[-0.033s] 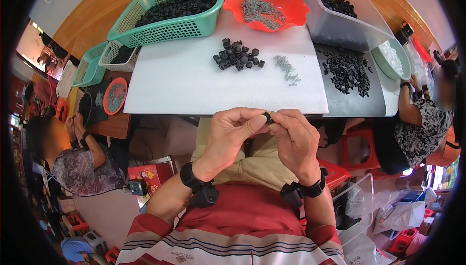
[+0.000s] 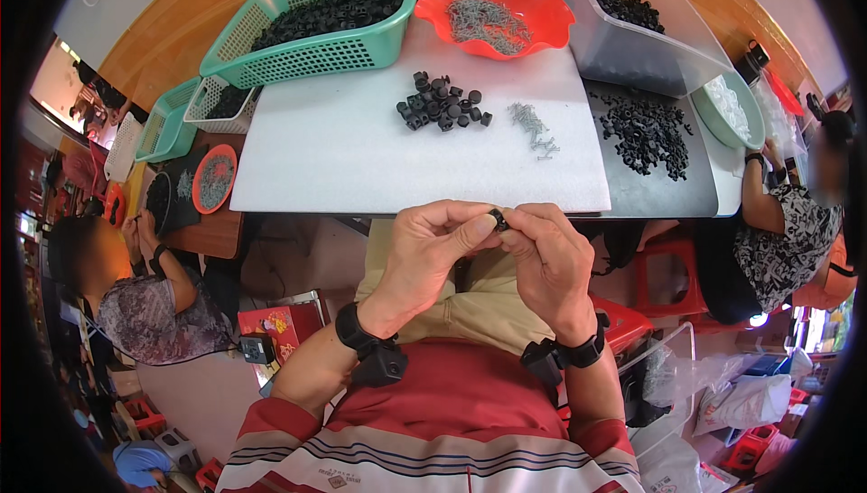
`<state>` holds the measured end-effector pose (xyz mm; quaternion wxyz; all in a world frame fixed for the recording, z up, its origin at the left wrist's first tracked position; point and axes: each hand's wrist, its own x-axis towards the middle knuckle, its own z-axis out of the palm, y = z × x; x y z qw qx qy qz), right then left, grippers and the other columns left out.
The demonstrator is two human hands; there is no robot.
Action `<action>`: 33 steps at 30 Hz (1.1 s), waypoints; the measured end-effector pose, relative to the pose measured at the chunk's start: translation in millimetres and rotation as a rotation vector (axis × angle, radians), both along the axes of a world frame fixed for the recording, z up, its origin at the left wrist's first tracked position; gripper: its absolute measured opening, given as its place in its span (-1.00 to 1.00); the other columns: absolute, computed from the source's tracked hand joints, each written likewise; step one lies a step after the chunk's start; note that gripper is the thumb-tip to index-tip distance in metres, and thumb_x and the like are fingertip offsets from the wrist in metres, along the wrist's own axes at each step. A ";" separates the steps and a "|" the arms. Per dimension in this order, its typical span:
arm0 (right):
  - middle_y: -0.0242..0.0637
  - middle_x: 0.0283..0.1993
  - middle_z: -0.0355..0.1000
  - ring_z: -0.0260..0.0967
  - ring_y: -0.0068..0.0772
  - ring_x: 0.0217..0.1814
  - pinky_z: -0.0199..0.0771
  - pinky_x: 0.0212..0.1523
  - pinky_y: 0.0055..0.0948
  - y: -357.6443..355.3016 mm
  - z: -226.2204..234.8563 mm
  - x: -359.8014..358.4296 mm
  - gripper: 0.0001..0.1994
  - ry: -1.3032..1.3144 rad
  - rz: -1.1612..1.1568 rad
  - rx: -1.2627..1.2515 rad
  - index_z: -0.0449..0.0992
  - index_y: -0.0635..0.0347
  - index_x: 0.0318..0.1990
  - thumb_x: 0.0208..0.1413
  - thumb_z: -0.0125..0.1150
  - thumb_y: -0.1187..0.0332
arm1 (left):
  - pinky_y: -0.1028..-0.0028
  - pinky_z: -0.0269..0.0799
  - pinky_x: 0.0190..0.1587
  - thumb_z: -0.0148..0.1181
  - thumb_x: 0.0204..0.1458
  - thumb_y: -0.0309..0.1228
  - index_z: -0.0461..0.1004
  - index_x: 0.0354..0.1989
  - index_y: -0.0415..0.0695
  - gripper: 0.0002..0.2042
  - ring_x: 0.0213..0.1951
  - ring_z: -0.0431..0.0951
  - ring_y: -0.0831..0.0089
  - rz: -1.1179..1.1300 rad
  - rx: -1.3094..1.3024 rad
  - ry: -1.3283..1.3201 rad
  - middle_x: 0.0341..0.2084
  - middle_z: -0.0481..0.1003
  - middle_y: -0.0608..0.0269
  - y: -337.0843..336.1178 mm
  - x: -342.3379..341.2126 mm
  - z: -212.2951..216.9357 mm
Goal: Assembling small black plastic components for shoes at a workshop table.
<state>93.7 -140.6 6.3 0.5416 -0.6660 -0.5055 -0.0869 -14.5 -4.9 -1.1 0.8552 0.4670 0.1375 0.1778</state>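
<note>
Just off the near edge of the white-covered table (image 2: 334, 154), my left hand (image 2: 432, 249) and my right hand (image 2: 548, 258) meet fingertip to fingertip. Between them is a small black plastic part (image 2: 498, 220), pinched from both sides. My fingers cover most of it, so its full shape is hidden. Beyond my hands lies a heap of black plastic caps (image 2: 442, 105). To its right are loose silver screws (image 2: 533, 130). Farther right, many small black plastic pieces (image 2: 646, 132) are spread over a dark mat (image 2: 695, 190).
Along the back stand a green basket (image 2: 316, 58) of black parts, a red scalloped bowl (image 2: 553, 31) of screws and a clear bin (image 2: 632, 64). A green bowl (image 2: 745, 127) holds white pieces. One person (image 2: 163, 303) sits at left, another (image 2: 786, 231) at right.
</note>
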 end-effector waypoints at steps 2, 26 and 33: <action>-0.15 -0.21 0.54 0.58 -0.17 -0.35 0.59 -0.42 -0.35 -0.9 -0.2 -1.3 -0.75 0.017 0.002 0.001 0.56 0.23 -0.06 0.09 0.33 0.59 | 0.39 0.66 -0.03 0.27 0.20 -0.53 0.60 -0.08 -0.29 -0.83 -0.14 0.65 0.41 0.006 -0.005 0.002 -0.18 0.62 0.12 -1.6 0.3 -1.1; -0.11 -0.13 0.52 0.60 -0.16 -0.31 0.60 -0.38 -0.33 -1.5 0.8 -7.5 -0.78 0.013 -0.078 -0.038 0.54 0.25 -0.05 0.14 0.31 0.57 | 0.61 0.54 -0.13 0.31 0.19 -0.50 0.61 -0.01 -0.27 -0.78 -0.22 0.57 0.63 0.093 0.101 -0.043 -0.20 0.64 0.26 -10.1 3.3 -6.9; -0.13 -0.16 0.55 0.59 -0.23 -0.35 0.58 -0.40 -0.38 -0.2 -9.3 -7.4 -0.80 0.039 -0.097 0.037 0.58 0.26 -0.09 0.12 0.34 0.56 | 0.61 0.53 -0.11 0.30 0.19 -0.52 0.61 0.00 -0.28 -0.77 -0.20 0.55 0.65 0.061 0.103 -0.082 -0.18 0.63 0.26 -9.0 3.9 -6.7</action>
